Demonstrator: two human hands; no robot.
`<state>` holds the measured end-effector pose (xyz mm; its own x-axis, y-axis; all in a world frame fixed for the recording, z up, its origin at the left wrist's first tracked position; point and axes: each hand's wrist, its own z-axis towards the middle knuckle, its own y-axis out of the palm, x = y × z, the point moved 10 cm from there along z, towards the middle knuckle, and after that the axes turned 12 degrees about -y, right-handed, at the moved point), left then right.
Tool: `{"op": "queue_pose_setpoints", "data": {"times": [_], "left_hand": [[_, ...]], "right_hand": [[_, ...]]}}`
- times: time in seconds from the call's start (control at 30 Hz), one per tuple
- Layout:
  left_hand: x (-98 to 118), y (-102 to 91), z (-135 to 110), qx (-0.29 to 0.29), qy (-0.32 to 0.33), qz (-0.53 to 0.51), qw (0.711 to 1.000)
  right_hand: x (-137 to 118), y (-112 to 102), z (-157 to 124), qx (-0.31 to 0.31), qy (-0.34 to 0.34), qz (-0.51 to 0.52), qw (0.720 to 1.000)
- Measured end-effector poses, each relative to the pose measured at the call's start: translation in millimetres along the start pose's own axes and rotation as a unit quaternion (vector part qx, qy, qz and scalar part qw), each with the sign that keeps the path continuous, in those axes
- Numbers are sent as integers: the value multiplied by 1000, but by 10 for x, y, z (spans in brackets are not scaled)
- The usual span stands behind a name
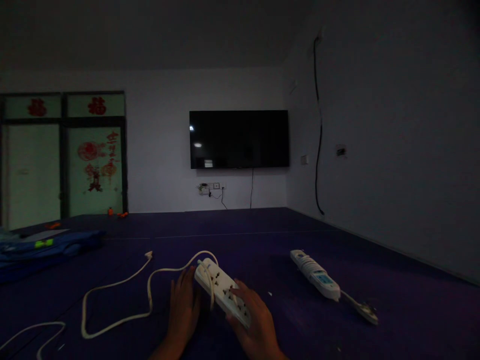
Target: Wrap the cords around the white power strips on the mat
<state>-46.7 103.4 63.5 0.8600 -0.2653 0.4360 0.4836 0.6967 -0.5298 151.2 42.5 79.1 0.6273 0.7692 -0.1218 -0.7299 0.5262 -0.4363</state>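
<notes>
Grey walls (150,150) over a purple surface (240,225)

I see red-decorated doors (33,172) at left and a black television (240,140) at centre. Lower middle, the right hand (255,315) curls round the near end of a white power strip (222,285); the left hand (183,300), fingers extended, lies alongside, contact unclear. A cord-wrapped device (317,276) lies lower right, a plug (149,255) left of centre.
</notes>
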Motion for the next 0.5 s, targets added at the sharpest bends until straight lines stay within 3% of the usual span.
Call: {"op": "queue_pose_setpoints", "data": {"times": [0.13,0.33,0.5], "left_hand": [[153,-48,-19,-15,43,-25,999],[599,20,-232,-158,184,-17,970],[687,57,-282,-178,203,-34,962]], "right_hand": [[40,-5,-22,16,14,-9,1000],[193,13,-101,38,73,-16,996],[182,6,-90,38,68,-15,997]]}}
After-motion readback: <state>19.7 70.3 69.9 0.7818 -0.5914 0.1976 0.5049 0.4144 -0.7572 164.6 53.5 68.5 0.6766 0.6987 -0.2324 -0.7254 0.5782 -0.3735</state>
